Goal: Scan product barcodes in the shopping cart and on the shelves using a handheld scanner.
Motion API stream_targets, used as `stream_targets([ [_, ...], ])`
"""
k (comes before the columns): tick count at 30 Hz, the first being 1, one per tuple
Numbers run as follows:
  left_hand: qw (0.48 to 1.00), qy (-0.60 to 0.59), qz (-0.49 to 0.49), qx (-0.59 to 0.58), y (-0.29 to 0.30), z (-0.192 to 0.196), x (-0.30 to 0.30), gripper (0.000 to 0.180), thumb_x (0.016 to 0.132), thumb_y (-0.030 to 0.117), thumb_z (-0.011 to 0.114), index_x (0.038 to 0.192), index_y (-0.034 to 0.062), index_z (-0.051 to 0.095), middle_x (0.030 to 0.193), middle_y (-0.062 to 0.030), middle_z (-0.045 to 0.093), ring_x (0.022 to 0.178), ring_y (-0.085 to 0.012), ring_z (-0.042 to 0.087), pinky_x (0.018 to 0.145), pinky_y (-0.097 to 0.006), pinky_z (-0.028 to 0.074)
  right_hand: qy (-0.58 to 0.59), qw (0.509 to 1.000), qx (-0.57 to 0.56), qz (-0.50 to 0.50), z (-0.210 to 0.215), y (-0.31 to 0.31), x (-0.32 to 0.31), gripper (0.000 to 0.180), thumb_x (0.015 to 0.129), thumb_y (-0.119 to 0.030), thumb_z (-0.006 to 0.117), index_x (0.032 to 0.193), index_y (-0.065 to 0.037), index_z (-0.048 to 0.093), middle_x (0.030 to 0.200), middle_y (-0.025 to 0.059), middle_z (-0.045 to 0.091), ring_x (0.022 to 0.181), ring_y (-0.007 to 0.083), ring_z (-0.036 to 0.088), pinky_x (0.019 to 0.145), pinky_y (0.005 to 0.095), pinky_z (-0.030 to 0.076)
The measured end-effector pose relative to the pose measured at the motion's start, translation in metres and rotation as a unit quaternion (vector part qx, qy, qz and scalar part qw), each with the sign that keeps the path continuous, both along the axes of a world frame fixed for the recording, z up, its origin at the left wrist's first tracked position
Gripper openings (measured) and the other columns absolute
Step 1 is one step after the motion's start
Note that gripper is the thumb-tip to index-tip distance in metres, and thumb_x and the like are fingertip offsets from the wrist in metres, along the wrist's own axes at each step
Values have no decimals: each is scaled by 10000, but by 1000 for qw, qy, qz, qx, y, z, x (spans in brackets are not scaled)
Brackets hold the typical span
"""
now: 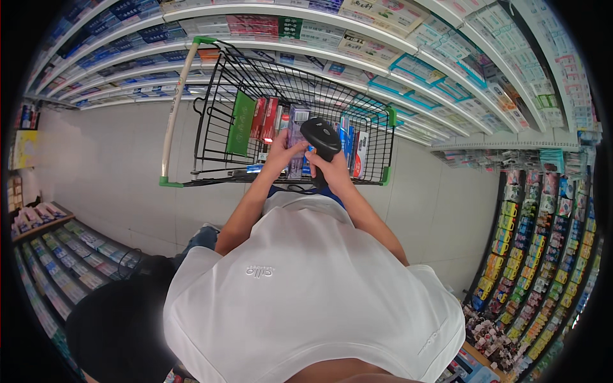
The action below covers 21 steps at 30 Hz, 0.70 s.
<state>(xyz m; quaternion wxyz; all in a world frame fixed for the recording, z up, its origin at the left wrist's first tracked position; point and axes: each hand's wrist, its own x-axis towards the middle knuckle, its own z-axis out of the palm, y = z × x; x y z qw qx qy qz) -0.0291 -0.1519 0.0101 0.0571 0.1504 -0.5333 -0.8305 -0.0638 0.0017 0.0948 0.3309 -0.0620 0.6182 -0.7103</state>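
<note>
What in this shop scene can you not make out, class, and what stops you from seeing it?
- Head view: the lower part of the purple box is covered by the left hand.
- Head view: the grip of the black scanner is wrapped by the right hand.
- Head view: the bottom of the wire cart is hidden by forearms and white shirt.
- Head view: the shelf packages are too small and bent.
</note>
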Motion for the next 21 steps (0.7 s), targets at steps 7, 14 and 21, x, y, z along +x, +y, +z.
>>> stream_targets([
  [7,998,-25,-18,-56,-5,-11,7,354,821,181,728,1072,13,544,966,-41,621,871,-94,565,756,-252,463,-10,1000,-27,-7,-3,-8,-2,144,830,-63,674,940,-6,601,715,33,582,511,93,537,448,242,418],
  [14,995,-35,-50,-82,-12,-14,13,370,867,113,667,1187,38,499,1070,-46,618,980,-120,595,866,-275,467,-17,999,-28,2,3,-17,-3,148,833,-74,678,942,-5,606,707,27,577,511,89,529,454,235,411],
  [21,994,-22,-29,-104,-13,-14,11,364,832,184,710,1097,6,536,969,-51,617,870,-97,559,759,-261,462,-13,999,-35,4,0,-21,-3,179,840,-71,669,987,0,598,684,22,571,494,89,513,450,240,403],
])
